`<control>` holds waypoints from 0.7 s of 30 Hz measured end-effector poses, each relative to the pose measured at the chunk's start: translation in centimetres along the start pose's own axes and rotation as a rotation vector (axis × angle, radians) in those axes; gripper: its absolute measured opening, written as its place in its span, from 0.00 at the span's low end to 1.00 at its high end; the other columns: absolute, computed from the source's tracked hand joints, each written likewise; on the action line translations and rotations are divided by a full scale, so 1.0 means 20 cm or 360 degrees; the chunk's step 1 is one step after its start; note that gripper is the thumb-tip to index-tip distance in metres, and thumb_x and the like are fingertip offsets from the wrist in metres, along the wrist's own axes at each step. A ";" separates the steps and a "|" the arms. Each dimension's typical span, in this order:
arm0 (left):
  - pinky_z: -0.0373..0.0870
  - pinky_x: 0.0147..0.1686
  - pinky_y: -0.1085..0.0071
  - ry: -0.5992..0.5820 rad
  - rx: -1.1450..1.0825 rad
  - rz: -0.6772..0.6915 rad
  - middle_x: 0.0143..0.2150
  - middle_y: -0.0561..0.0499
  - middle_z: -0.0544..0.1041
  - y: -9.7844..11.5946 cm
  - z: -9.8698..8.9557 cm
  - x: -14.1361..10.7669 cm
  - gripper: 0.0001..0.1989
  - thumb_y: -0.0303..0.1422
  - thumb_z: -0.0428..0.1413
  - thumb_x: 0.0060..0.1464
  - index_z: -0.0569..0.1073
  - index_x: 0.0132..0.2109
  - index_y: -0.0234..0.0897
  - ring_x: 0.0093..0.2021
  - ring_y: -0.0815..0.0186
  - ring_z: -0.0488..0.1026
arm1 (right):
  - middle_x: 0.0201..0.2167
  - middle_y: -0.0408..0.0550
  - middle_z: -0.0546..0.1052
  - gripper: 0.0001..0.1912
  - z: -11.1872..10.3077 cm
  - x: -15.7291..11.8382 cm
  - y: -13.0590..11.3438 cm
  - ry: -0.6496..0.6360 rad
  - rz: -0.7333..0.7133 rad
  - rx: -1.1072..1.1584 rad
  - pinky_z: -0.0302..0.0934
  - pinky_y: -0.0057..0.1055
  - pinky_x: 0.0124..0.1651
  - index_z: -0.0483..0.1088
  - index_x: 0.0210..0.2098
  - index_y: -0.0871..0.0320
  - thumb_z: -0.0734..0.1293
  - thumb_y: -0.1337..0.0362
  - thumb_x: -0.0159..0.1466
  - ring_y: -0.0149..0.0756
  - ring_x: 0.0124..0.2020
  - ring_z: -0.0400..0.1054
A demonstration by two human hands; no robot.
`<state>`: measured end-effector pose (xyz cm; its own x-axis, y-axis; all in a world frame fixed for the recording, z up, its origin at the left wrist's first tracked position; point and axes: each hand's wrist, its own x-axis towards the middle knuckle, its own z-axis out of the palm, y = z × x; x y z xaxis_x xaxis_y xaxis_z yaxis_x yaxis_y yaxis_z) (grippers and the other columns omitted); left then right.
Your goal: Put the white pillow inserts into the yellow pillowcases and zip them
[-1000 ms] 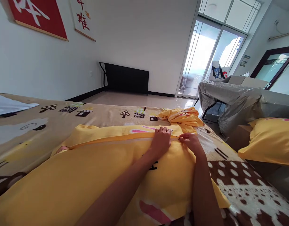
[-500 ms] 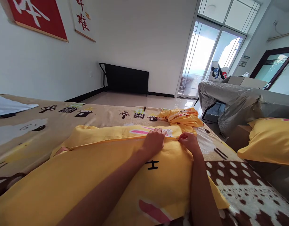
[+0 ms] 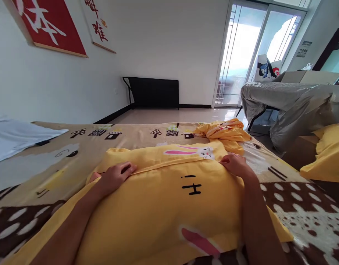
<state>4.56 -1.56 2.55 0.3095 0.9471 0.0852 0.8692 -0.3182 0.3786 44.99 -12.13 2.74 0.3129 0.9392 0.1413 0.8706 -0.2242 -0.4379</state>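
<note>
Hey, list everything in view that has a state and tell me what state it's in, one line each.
Plump yellow rabbit-print fabric pillow: lying flat, closure unclear
Left hand: resting at the left part of the pillow's seam
Right hand: fingers closed at the seam's right end
Bright yellow cloth: crumpled
Brown-and-beige patterned blanket: spread out
White cloth: loosely spread
Grey plastic sheeting: draped, wrinkled
White-framed glass sliding door: shut or not, unclear
</note>
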 end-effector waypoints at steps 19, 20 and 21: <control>0.60 0.30 0.70 -0.0004 0.0054 -0.0311 0.27 0.49 0.75 -0.14 0.02 -0.05 0.22 0.53 0.43 0.52 0.64 0.26 0.38 0.31 0.61 0.72 | 0.51 0.50 0.74 0.25 0.20 0.04 -0.11 -0.0142 -0.0055 -0.0029 0.55 0.39 0.55 0.74 0.48 0.54 0.50 0.52 0.67 0.46 0.55 0.65; 0.60 0.29 0.70 -0.0007 0.0042 -0.0319 0.28 0.49 0.75 -0.16 0.01 -0.05 0.22 0.53 0.43 0.51 0.65 0.26 0.38 0.31 0.60 0.72 | 0.50 0.51 0.75 0.24 0.19 0.06 -0.07 -0.0150 -0.0025 -0.0052 0.56 0.38 0.54 0.74 0.47 0.54 0.52 0.53 0.66 0.46 0.54 0.66; 0.60 0.29 0.70 -0.0015 0.0027 -0.0320 0.28 0.48 0.76 -0.17 0.00 -0.06 0.22 0.53 0.44 0.51 0.66 0.27 0.38 0.31 0.60 0.72 | 0.49 0.51 0.76 0.22 0.20 0.07 -0.03 -0.0143 0.0004 -0.0065 0.58 0.38 0.53 0.75 0.46 0.54 0.54 0.54 0.65 0.46 0.52 0.67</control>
<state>1.24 -1.55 1.09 0.1326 0.9912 0.0008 0.9203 -0.1234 0.3713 43.34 -9.63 -0.27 0.2813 0.9578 0.0594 0.8853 -0.2351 -0.4012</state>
